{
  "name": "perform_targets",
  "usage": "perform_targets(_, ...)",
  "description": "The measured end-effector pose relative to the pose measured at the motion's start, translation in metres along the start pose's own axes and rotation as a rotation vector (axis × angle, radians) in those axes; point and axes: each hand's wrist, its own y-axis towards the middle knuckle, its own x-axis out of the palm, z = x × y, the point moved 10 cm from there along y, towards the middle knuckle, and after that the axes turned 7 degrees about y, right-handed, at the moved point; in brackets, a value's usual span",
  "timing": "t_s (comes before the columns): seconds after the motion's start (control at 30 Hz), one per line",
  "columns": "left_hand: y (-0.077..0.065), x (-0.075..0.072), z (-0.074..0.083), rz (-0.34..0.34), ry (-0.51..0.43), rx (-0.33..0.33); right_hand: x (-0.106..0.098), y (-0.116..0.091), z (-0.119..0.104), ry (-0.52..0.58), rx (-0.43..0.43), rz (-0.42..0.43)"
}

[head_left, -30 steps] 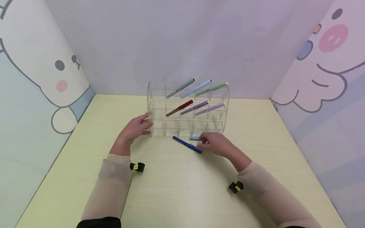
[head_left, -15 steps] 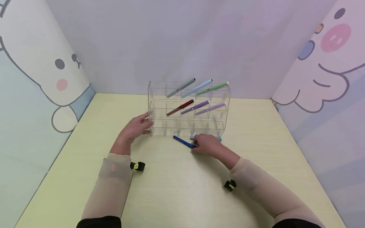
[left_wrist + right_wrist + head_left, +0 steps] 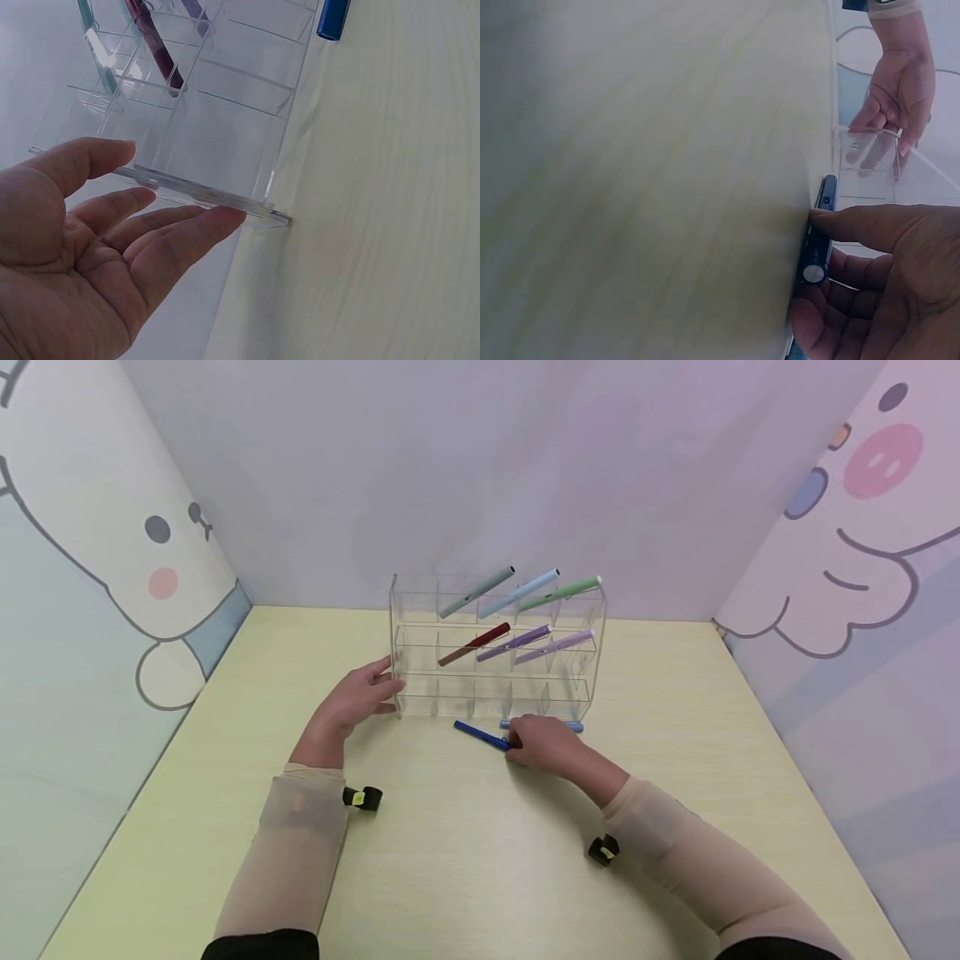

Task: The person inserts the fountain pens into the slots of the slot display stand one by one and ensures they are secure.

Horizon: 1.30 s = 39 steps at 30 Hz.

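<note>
My left hand holds the left side panel of a clear acrylic tiered pen rack, thumb on one face and fingers on the other. In front of the rack my right hand pinches a dark blue pen near its right end. The right wrist view shows the thumb on one side of this pen and fingers on the other. Just behind the right hand lies a lighter blue pen, its middle hidden by the fingers.
Grey-green, light blue and green pens lean in the top tier. Dark red, purple and lilac pens lean in the middle tier. A wall rises behind the pale table.
My right hand has moved left, from beside the lighter blue pen onto the dark blue pen, which it has taken between thumb and fingers. My left hand stays at the rack.
</note>
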Motion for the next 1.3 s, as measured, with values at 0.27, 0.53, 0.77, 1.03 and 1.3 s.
perform_targets(0.27, 0.002, 0.001, 0.0, 0.004, -0.018, 0.007, -0.013, -0.009, 0.004, 0.107, -0.001, 0.022)
perform_targets(0.53, 0.002, 0.001, -0.002, 0.005, -0.006, -0.008, -0.058, -0.028, 0.008, 0.217, -0.051, 0.115)
perform_targets(0.77, 0.001, 0.001, -0.003, 0.002, -0.007, -0.005, -0.094, -0.046, 0.024, 0.457, -0.022, 0.18)
perform_targets(1.03, 0.001, -0.001, -0.005, 0.01, 0.001, -0.019, -0.121, -0.054, 0.026, 0.693, -0.12, 0.299)
perform_targets(1.3, 0.001, 0.0, -0.003, 0.009, -0.004, -0.019, -0.124, -0.044, 0.022, 0.782, -0.191, 0.314)
